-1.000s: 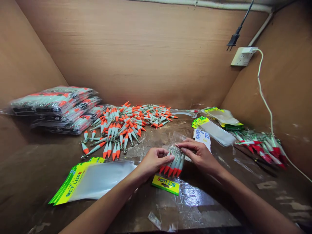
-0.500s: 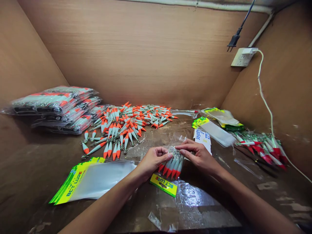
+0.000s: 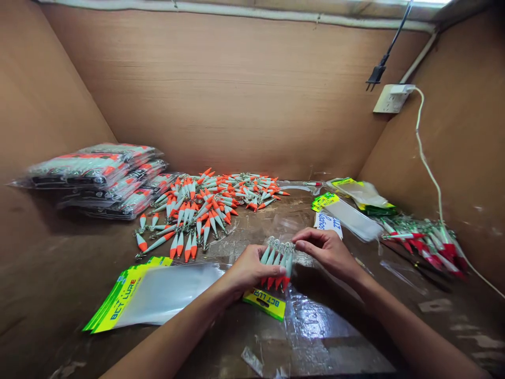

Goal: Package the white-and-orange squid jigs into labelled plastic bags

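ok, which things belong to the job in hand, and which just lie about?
Seem in use:
slim pale-and-orange lures in the left hand
clear plastic bag, yellow-green header, at that hand
matching loose lure pile

Likely lying about:
red-and-white lure pile
black two-pin plug
clear plastic scrap

Held lures (image 3: 271, 259): smooth, plastic-looking bodies; hooks (image 3: 281, 244) bright metal. Stacked bags (image 3: 169, 295): clear, smooth plastic film, slight sheen. Packs (image 3: 98, 171) at left: glossy, crinkled clear film. Table (image 3: 47, 295): dull, scuffed, rough; clear tape-like patch (image 3: 315, 316) on it strongly glossy. Back wall (image 3: 216, 95): matt, cardboard-like. Outlet (image 3: 389, 99): smooth white plastic.
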Demonstrator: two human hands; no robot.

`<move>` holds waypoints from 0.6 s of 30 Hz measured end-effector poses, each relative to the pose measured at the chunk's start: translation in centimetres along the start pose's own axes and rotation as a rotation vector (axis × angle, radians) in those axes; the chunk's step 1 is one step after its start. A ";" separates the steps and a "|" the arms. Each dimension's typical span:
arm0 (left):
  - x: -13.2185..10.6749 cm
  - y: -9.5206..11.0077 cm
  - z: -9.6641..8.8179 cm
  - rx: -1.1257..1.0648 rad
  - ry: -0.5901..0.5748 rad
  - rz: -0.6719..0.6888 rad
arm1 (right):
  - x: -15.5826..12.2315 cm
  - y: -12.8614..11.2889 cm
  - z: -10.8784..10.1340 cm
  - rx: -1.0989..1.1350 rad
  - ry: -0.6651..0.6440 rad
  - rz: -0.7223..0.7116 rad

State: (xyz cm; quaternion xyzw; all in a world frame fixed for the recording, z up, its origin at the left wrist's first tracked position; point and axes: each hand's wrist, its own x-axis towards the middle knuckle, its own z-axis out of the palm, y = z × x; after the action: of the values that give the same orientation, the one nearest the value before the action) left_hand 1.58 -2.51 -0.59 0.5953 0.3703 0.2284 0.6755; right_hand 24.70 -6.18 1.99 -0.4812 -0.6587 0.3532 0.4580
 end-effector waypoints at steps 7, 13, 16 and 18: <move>-0.4 0.7 0.8 -0.047 0.033 -0.041 | -0.3 -0.1 0.4 -0.029 -0.044 -0.033; -0.3 0.6 0.5 -0.008 0.010 -0.003 | -0.4 -0.1 0.2 -0.133 -0.034 -0.114; -0.2 0.4 0.2 -0.027 -0.014 -0.025 | -0.4 0.0 0.1 -0.178 -0.022 -0.129; -0.2 0.2 0.1 -0.052 -0.007 -0.028 | -0.4 0.1 0.0 -0.220 -0.012 -0.143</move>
State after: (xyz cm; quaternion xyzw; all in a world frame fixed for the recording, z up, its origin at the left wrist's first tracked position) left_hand 1.62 -2.68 -0.30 0.5729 0.3702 0.2264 0.6953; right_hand 24.72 -6.55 1.82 -0.4785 -0.7289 0.2481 0.4222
